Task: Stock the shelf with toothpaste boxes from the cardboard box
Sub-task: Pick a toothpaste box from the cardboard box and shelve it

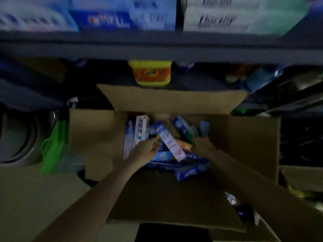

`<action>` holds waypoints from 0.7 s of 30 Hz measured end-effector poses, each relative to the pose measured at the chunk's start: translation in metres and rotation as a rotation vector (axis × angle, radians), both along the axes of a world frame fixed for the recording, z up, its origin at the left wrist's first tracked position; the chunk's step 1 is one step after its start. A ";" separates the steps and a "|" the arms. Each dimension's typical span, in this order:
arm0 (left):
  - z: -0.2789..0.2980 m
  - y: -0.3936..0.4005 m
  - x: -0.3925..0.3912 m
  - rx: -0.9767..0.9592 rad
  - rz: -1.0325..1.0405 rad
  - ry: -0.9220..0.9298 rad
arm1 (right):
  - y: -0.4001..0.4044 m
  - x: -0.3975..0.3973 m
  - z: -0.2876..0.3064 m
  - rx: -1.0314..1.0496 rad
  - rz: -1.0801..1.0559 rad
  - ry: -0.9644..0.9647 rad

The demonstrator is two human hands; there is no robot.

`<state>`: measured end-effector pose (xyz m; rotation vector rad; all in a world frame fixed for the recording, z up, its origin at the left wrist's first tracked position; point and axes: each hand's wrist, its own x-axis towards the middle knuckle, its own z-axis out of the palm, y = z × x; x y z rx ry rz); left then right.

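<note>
hands reach into the cardboard box [244, 147] to pick stock: left hand [146, 148] pinches a pale toothpaste box [172, 145]; right hand [202, 144] grip unclear.

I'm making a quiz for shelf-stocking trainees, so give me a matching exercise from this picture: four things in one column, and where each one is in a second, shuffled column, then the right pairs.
Things:
1. yellow tub
2. green bag
3. cardboard box
4. left hand

Places:
A. on the floor, left of the box
B. on the lower shelf, behind the box
C. inside the box, among the toothpaste boxes
D. open on the floor below the shelves

Pairs: 1-B, 2-A, 3-D, 4-C
</note>
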<state>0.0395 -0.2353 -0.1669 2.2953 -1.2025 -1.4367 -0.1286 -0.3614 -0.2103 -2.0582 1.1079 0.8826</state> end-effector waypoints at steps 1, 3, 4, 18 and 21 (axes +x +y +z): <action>-0.020 0.002 0.000 0.027 -0.005 0.003 | -0.004 -0.001 -0.025 -0.006 -0.043 0.036; -0.054 0.002 0.002 0.042 -0.012 0.000 | -0.016 0.001 -0.073 -0.046 -0.169 0.050; -0.068 0.001 0.002 0.033 -0.016 -0.001 | -0.022 0.003 -0.093 -0.060 -0.227 0.046; -0.003 -0.026 0.007 0.183 0.445 0.544 | -0.031 0.001 0.024 0.668 -0.447 -0.138; 0.075 -0.040 0.010 0.092 0.452 0.733 | -0.030 0.004 0.124 0.799 -0.376 -0.233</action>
